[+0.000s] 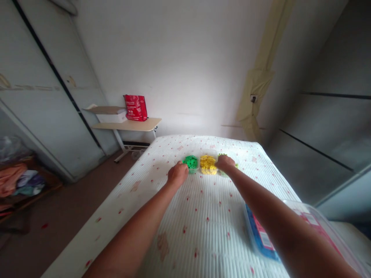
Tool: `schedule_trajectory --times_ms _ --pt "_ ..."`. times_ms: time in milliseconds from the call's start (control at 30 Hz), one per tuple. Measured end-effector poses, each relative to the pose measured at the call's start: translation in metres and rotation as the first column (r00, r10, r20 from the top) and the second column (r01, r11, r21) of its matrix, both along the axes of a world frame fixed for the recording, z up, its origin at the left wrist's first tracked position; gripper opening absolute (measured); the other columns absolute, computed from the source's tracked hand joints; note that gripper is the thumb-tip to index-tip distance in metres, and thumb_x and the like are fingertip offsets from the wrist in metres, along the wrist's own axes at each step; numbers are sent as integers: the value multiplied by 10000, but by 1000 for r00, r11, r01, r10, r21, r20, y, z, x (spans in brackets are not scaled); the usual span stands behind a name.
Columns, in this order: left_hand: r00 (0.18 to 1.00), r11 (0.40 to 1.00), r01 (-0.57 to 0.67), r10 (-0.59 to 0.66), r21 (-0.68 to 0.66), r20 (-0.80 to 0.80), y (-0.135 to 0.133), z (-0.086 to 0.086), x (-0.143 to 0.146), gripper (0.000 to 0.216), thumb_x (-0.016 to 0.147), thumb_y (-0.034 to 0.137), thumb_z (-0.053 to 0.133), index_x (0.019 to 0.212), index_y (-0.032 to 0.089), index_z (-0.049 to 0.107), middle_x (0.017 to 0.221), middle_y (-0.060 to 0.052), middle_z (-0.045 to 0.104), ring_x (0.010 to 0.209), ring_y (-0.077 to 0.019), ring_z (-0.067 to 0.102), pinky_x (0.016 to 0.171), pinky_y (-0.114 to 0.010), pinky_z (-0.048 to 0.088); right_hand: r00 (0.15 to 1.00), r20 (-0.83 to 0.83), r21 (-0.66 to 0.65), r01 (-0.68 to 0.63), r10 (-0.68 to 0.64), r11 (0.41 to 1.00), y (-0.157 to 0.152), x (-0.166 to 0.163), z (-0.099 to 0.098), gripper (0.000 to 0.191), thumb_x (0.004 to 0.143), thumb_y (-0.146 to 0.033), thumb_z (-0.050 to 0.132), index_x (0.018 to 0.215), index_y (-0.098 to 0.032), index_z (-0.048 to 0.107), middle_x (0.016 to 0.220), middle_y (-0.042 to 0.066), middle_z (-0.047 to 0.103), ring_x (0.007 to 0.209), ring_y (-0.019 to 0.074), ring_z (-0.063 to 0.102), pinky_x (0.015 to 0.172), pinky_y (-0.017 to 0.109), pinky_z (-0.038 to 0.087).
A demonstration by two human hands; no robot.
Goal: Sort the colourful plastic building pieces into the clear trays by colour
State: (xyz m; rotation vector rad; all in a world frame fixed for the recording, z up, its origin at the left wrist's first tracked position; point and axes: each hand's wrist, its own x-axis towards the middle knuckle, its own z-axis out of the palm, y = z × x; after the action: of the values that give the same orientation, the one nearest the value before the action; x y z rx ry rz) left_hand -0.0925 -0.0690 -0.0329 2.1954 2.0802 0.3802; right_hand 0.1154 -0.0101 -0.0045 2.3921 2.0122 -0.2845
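Small green pieces [190, 161] fill a clear plastic box on the bed, and small yellow pieces [208, 162] fill the one beside it. A third clear box with light green pieces [222, 155] stands to the right, partly covered by my hand. My left hand [177, 173] is closed at the left edge of the green pieces' box; its fingertips are hidden. With curled fingers, my right hand [226, 163] is over the third box, close to the right side of the yellow pieces. What either hand holds, if anything, is too small to see.
A lidded clear box with blue and pink contents [262, 231] lies at the right, under my right forearm. Beyond the bed [199, 235], a small table [136, 124] carries a red bag [135, 108] and a white box [111, 117]. Clothes [21, 179] lie at far left.
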Motion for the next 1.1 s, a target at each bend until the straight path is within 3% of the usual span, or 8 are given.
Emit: schedule_trajectory --times_ms 267,433,567,767,900,1000,1100 --pt "999 999 -15 14 -32 -39 -30 6 -23 308 870 260 375 856 195 676 1006 -68 623 847 -165 601 726 -247 397 999 -19 -9 31 -31 999 7 -29 -3 353 830 -160 495 1152 -71 609 1114 218 630 1054 266 600 803 356 501" --pt "997 997 42 -46 -62 -66 -81 5 -20 295 866 269 384 811 201 667 964 -56 629 800 -162 606 707 -252 404 997 -42 -6 60 -61 998 3 -29 1 349 834 -169 502 1152 -68 605 1114 218 629 1063 263 596 806 345 496" --pt "994 994 86 -90 -67 -65 -127 1 -18 285 867 244 375 774 204 641 912 -38 620 760 -151 607 662 -247 402 998 -55 2 39 -39 999 -9 -35 19 372 827 -237 521 1159 -86 598 1142 203 618 1063 269 593 808 347 491" --pt "989 982 142 -135 -127 58 -183 4 -13 239 833 216 422 757 222 649 932 -31 621 776 -151 610 696 -259 430 995 -66 169 -57 69 984 -59 -65 54 446 850 -412 434 1177 -133 556 1154 179 608 1041 269 593 816 346 468" --pt "944 983 174 -153 -49 292 -198 6 -29 278 749 190 520 976 276 656 1101 -6 613 861 -148 609 770 -244 454 983 -54 280 -152 173 948 -110 -86 62 365 853 -397 418 1047 -143 594 953 153 674 898 260 639 725 329 464" --pt "937 998 31 -48 56 347 -195 7 -56 355 788 211 458 1098 286 613 1154 -3 602 848 -133 600 792 -243 462 976 -29 363 -192 217 912 -141 -92 57 347 872 -394 391 1023 -150 586 870 132 682 793 236 651 629 290 436" --pt "977 981 -181 172 68 124 -187 1 -80 396 793 329 474 1170 264 577 1291 -47 526 1108 -221 512 965 -361 384 955 0 470 -262 297 843 -165 -89 46 310 885 -382 381 1003 -185 589 814 82 681 672 180 639 536 235 365"
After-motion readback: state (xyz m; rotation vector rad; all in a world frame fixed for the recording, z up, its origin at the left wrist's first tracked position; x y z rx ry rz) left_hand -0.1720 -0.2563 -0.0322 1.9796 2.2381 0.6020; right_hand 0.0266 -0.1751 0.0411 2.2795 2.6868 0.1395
